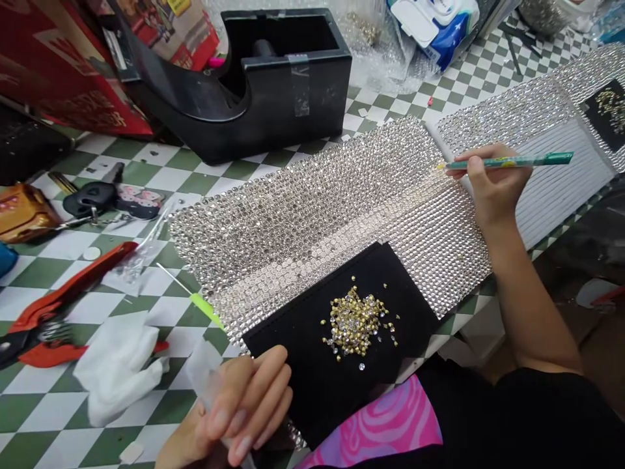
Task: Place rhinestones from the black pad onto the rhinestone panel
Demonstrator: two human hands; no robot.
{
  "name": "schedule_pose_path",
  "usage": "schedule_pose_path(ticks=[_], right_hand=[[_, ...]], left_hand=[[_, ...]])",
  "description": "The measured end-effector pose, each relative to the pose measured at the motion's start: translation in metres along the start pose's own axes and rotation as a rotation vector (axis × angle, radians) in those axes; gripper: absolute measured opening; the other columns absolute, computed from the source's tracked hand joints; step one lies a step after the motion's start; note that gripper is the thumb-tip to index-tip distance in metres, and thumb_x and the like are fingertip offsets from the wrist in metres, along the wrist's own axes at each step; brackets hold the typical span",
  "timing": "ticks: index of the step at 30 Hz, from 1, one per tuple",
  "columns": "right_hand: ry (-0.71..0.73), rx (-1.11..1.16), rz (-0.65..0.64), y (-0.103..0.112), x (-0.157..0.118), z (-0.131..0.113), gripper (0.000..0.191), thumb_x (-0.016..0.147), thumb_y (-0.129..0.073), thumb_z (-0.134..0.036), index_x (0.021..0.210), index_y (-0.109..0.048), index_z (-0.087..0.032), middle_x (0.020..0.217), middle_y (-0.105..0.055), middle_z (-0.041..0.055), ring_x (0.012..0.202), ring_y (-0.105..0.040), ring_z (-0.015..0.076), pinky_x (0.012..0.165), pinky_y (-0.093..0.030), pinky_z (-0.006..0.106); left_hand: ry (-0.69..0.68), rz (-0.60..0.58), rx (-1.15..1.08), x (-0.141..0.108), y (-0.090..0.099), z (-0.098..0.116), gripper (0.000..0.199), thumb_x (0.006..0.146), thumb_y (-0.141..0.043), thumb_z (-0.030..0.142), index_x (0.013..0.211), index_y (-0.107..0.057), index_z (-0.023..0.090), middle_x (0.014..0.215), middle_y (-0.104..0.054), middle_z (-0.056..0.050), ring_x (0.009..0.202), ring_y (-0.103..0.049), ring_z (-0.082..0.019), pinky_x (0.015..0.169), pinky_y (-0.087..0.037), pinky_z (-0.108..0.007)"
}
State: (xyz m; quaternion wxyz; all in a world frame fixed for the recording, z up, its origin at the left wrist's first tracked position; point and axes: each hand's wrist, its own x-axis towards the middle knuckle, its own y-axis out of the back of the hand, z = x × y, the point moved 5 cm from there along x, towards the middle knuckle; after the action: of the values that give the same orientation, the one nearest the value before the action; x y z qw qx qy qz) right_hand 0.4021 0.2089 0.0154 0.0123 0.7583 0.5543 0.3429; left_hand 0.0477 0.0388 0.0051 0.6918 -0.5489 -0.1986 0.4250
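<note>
Hands: right (pixel 493 185) pinches a green pen-like tool (pixel 537 159), tip at the upper-right end of the sheet's pale band; contact unclear. Left (pixel 251 400) loosely curled by a translucent film (pixel 202 368); cannot tell if gripped. Rhinestone sheet (pixel 293 202) lies on the counter (pixel 168 156) beyond the left hand, long axis lower left to upper right. Right hand nearer the band's end; loose stones (pixel 356 322) on a black pad (pixel 303 384) between the hands.
</note>
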Motion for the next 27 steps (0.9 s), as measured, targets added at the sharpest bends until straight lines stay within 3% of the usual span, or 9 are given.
schedule_pose_path(ticks=[7,12,17,19,21,23,27], right_hand=[[-0.002,-0.031,-0.022,-0.003,-0.002,-0.002,0.009,0.085,-0.066,-0.021,0.081,-0.072,-0.016,0.077,-0.068,0.0025,0.066,-0.071,0.0133,0.063,-0.062,0.027],[0.056,-0.044,0.043,0.004,0.000,-0.003,0.011,0.086,-0.067,-0.023,0.078,-0.071,-0.017,0.075,-0.068,0.0030,0.063,-0.069,0.0115,0.060,-0.059,0.025],[0.170,0.020,0.048,0.001,-0.023,-0.053,0.011,0.089,-0.063,-0.015,0.088,-0.074,-0.018,0.079,-0.070,0.0008,0.067,-0.068,0.0093,0.065,-0.060,0.026],[0.174,0.048,-0.089,-0.012,-0.043,-0.083,0.016,0.090,-0.061,-0.012,0.095,-0.075,-0.019,0.082,-0.072,0.0007,0.067,-0.068,0.0089,0.057,-0.056,0.023],[0.141,0.071,-0.387,-0.037,-0.067,-0.110,0.021,0.088,-0.061,-0.009,0.101,-0.073,-0.022,0.088,-0.073,0.0007,0.081,-0.070,0.0130,0.067,-0.058,0.029],[0.156,0.165,-0.538,-0.055,-0.088,-0.130,0.020,0.086,-0.061,-0.010,0.100,-0.070,-0.021,0.084,-0.071,0.0001,0.078,-0.067,0.0125,0.069,-0.056,0.031],[0.221,0.216,-0.586,-0.074,-0.107,-0.139,0.017,0.085,-0.057,-0.008,0.093,-0.067,-0.020,0.077,-0.070,0.0008,0.072,-0.063,0.0117,0.072,-0.055,0.032]], left_hand=[[-0.015,-0.021,-0.059,-0.001,0.001,0.003,0.042,0.081,-0.079,0.022,0.057,-0.045,0.017,0.050,-0.024,0.009,0.033,-0.019,0.001,0.040,-0.020,-0.021],[-0.018,-0.033,-0.015,-0.008,0.009,-0.002,0.028,0.081,-0.080,0.028,0.066,-0.057,0.021,0.051,-0.027,0.009,0.033,-0.021,-0.001,0.043,-0.028,-0.021],[0.037,0.007,0.050,-0.015,0.017,-0.009,0.031,0.082,-0.078,0.040,0.069,-0.056,0.022,0.047,-0.033,0.009,0.032,-0.026,-0.003,0.046,-0.034,-0.023],[0.041,0.013,0.048,-0.014,0.017,-0.009,0.031,0.080,-0.080,0.038,0.070,-0.055,0.022,0.047,-0.035,0.010,0.032,-0.028,-0.003,0.046,-0.034,-0.022],[0.020,-0.027,0.029,-0.010,0.014,-0.008,0.031,0.081,-0.079,0.034,0.070,-0.053,0.021,0.047,-0.035,0.010,0.032,-0.029,-0.002,0.046,-0.033,-0.022],[-0.018,-0.086,-0.006,-0.007,0.010,-0.006,0.031,0.083,-0.077,0.031,0.069,-0.051,0.021,0.047,-0.036,0.010,0.032,-0.030,-0.002,0.045,-0.032,-0.020],[-0.008,-0.034,-0.015,-0.006,0.011,-0.007,0.029,0.083,-0.078,0.029,0.071,-0.053,0.021,0.051,-0.040,0.010,0.034,-0.031,-0.001,0.046,-0.032,-0.020]])
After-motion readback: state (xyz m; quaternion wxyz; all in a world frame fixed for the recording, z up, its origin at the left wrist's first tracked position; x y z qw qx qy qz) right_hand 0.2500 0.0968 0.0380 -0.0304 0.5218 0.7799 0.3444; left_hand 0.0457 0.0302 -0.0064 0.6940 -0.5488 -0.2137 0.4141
